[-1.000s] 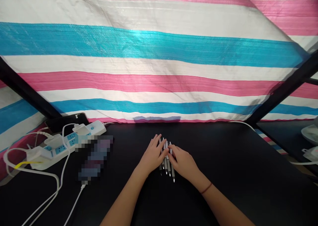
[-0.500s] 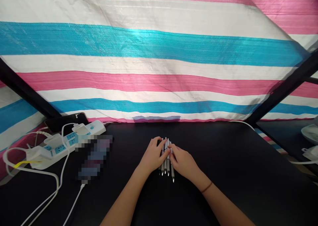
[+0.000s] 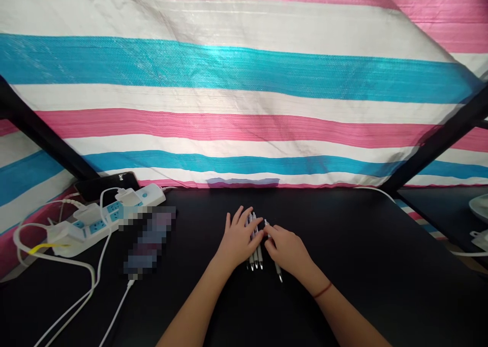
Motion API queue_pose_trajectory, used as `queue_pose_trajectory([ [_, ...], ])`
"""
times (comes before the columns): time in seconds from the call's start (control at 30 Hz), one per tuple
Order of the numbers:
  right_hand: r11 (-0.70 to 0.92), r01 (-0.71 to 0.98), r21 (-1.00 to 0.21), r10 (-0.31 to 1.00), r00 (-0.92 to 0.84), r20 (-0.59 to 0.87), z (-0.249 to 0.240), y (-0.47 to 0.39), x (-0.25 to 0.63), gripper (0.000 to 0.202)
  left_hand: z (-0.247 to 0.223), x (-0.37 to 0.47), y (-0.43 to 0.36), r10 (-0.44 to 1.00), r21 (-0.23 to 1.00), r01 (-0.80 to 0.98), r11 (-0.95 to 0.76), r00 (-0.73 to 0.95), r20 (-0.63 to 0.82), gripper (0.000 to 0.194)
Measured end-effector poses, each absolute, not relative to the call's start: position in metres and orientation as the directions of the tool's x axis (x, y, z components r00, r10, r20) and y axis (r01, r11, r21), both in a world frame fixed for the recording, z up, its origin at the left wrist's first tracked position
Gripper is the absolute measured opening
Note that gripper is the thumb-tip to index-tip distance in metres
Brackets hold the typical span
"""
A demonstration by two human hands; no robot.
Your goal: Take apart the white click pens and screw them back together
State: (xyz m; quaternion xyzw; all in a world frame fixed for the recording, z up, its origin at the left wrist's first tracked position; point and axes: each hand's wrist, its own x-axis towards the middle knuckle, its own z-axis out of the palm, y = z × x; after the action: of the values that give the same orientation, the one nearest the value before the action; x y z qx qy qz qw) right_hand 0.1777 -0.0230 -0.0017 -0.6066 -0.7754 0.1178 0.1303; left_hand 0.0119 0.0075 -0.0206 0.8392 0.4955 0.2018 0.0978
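Several white and grey pens [image 3: 255, 258] lie side by side on the black table, their silver tips pointing toward me. My left hand [image 3: 238, 239] rests with its fingers spread, the thumb and forefinger over the right part of this row and covering its middle. Just to the right, my right hand [image 3: 288, 249] has its fingers curled on a single pen [image 3: 278, 272] that lies slightly slanted and apart from the others. Most of that pen's barrel is hidden under the hand; its far end and tip show.
At the left is a white power strip [image 3: 152, 196] with plugs and loose white cables [image 3: 99, 265]. A black device [image 3: 109, 186] leans behind it, and a blurred phone-like object [image 3: 150, 243] lies nearer. A striped sheet [image 3: 244, 72] hangs behind the table [image 3: 366, 245].
My right hand has moved right with one pen, opening a gap from the row. The left hand's fingers have spread out over the remaining pens.
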Motion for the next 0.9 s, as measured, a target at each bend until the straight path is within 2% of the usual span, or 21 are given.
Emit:
queue_pose_trajectory([
  [0.13,0.196,0.862,-0.467,0.98,-0.19,0.062,-0.005,-0.015,0.189,0.006,-0.018,0.017,-0.001,0.894,0.362,0.818,-0.448,0.412,0.175,0.041],
  [0.23,0.131,0.738,-0.662,0.991,-0.11,0.074,-0.008,-0.007,0.199,0.012,-0.019,0.015,0.002,0.88,0.366,0.802,-0.473,0.454,0.142,0.042],
  [0.33,-0.003,0.46,-0.888,0.999,0.034,0.015,-0.01,0.002,0.205,0.028,-0.021,0.01,0.008,0.866,0.381,0.78,-0.496,0.478,0.148,0.044],
  [0.4,-0.09,0.23,-0.969,0.993,0.102,-0.068,-0.01,0.005,0.206,0.047,-0.024,0.006,0.012,0.868,0.389,0.777,-0.495,0.466,0.172,0.045],
  [0.47,-0.13,0.046,-0.99,0.984,0.127,-0.123,-0.008,0.007,0.207,0.065,-0.027,0.002,0.016,0.876,0.388,0.786,-0.482,0.448,0.181,0.046],
  [0.53,-0.14,-0.066,-0.988,0.981,0.128,-0.148,-0.005,0.007,0.207,0.072,-0.029,-0.003,0.018,0.887,0.378,0.803,-0.461,0.429,0.169,0.046],
  [0.63,-0.14,-0.147,-0.979,0.979,0.13,-0.16,-0.001,0.007,0.208,0.062,-0.028,-0.008,0.021,0.902,0.365,0.825,-0.432,0.394,0.178,0.044],
  [0.7,-0.132,-0.173,-0.976,0.975,0.153,-0.159,-0.001,0.007,0.209,0.055,-0.023,-0.009,0.021,0.898,0.369,0.82,-0.437,0.374,0.234,0.042],
  [0.83,-0.128,-0.19,-0.974,0.97,0.18,-0.162,-0.002,0.006,0.205,0.05,-0.008,0.004,0.013,0.84,0.398,0.751,-0.527,0.39,0.377,0.044],
  [0.9,-0.128,-0.2,-0.971,0.971,0.172,-0.163,-0.001,0.006,0.201,0.049,-0.003,0.013,0.008,0.83,0.429,0.714,-0.554,0.43,0.355,0.046],
])
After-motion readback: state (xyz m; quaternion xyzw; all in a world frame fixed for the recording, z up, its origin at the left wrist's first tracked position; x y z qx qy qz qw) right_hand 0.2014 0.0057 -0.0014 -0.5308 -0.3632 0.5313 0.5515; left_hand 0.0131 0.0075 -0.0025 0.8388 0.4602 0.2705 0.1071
